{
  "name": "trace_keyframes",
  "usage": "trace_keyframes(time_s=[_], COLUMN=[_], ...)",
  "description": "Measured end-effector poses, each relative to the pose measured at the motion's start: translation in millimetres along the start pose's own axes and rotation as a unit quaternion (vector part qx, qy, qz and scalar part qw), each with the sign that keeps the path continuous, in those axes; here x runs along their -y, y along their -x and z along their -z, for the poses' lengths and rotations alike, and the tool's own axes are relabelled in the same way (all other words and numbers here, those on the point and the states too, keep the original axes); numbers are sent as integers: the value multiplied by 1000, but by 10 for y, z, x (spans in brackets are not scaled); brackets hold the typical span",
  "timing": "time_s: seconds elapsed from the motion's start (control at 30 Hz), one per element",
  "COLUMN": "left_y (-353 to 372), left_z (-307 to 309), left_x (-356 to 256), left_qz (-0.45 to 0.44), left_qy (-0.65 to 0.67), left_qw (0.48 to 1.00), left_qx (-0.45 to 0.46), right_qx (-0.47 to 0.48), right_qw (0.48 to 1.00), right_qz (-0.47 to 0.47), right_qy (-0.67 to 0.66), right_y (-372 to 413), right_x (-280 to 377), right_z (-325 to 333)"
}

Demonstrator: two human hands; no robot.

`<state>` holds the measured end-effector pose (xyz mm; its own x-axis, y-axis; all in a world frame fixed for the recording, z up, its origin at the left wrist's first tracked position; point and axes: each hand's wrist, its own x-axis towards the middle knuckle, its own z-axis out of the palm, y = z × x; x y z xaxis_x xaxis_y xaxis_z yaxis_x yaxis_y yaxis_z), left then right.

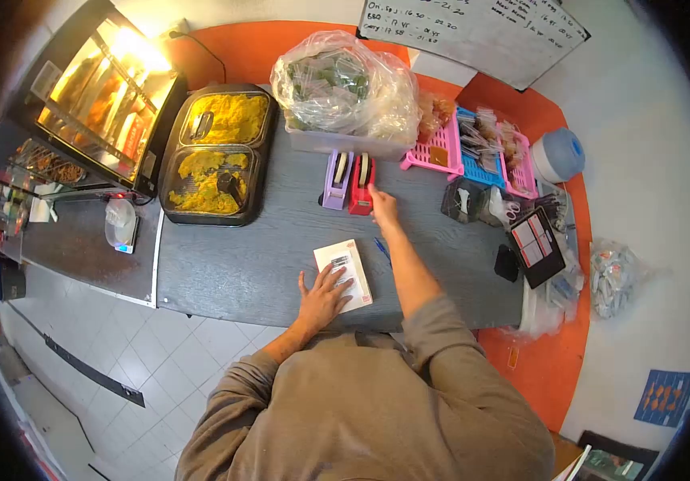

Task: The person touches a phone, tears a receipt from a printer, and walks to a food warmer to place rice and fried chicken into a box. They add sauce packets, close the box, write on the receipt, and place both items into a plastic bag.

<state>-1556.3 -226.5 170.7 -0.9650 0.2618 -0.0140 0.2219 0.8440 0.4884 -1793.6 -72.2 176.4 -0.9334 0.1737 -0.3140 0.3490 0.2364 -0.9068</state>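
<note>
My left hand [322,301] lies with its fingers spread on a small white box [354,258] with printing on top, near the front edge of the grey table. My right hand [386,210] reaches forward, closed at the right side of a red tape dispenser [358,196]; part of its grip is hidden. Close beside that, on the left, stands a purple tape dispenser [333,192]. A blue pen [382,250] rests on the table between the white box and my right forearm.
Black trays [259,178] of yellow food stand left, beside a lit display warmer [104,88]. Behind the dispensers is a plastic tub [345,143] with bulging bags. Pink [451,166] and blue baskets [485,174], plus a dark tablet-like device [552,262], occupy the right.
</note>
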Motion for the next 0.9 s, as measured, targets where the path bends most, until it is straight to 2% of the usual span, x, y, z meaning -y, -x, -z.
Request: trace_keyframes(time_s=[0.03, 0.07, 0.1, 0.17, 0.2, 0.27, 0.3, 0.33, 0.37, 0.4, 0.43, 0.5, 0.53, 0.57, 0.6, 0.63, 0.7, 0.73, 0.77, 0.83, 0.9], left_y=[3, -1, 0, -9, -14, 0, 1, -5, -6, -3, -9, 22, 15, 2, 7, 6, -4, -7, -3, -13, 40], left_z=[10, 28, 42, 59, 67, 66, 64, 69, 71, 69, 67, 60, 55, 51, 65, 98, 116, 111, 99, 45, 15], left_x=[-14, -15, -16, -25, -29, -54, -56, -50, -49, -46, -32, -12, -6, -3, -13, -26, -31, -28, -30, -12, 1], left_qz=[5, 9, 11, 8, 10, 19, 21, 21, 21, 25, 17, 11, 5, 1, 2, 3, 0, 2, 5, -1, -8], left_qy=[4, 7, 4, 11, 9, 21, 23, 24, 25, 27, 22, 17, 15, 15, 17, 15, 13, 3, -7, -7, -7], left_qw=[1000, 1000, 1000, 1000, 1000, 1000, 999, 999, 999, 999, 1000, 1000, 1000, 1000, 1000, 1000, 1000, 1000, 1000, 1000, 1000], left_qx=[-2, -4, -3, -6, -8, -12, -13, -9, -5, -4, -2, 3, -7, -17, -14, -10, -7, -4, -1, -14, -23], right_qx=[49, 103, 107, 79, 82, 81, 83, 1, -80, -173, -170, -129, -38, -36, 77, 185, 189, 149, 147, 119, 138], right_qw=[984, 968, 968, 956, 956, 975, 975, 987, 948, 907, 908, 942, 975, 975, 990, 975, 969, 969, 969, 935, 924], right_qz=[-172, -208, -208, -170, -169, 54, 53, 162, 264, 286, 286, 155, 97, 97, -9, -115, -125, -53, -53, -36, -16], right_qy=[-23, -92, -94, -226, -226, -202, -200, -22, 157, 255, 256, 268, 194, 195, 116, 32, 100, 190, 190, 331, 356], right_y=[-55, -146, -156, -148, -107, -18, -35, 1, 41, 39, 32, 45, 122, 242, 423, 576, 798, 875, 871, 875, 914], right_x=[64, -43, -104, -300, -418, -683, -775, -768, -763, -734, -722, -712, -601, -479, -374, -350, -447, -491, -512, -475, -429], right_z=[-46, -90, -97, -100, -123, -136, -126, -107, -97, -98, -82, 5, 58, 56, 42, 1, -211, -340, -340, -354, -152])
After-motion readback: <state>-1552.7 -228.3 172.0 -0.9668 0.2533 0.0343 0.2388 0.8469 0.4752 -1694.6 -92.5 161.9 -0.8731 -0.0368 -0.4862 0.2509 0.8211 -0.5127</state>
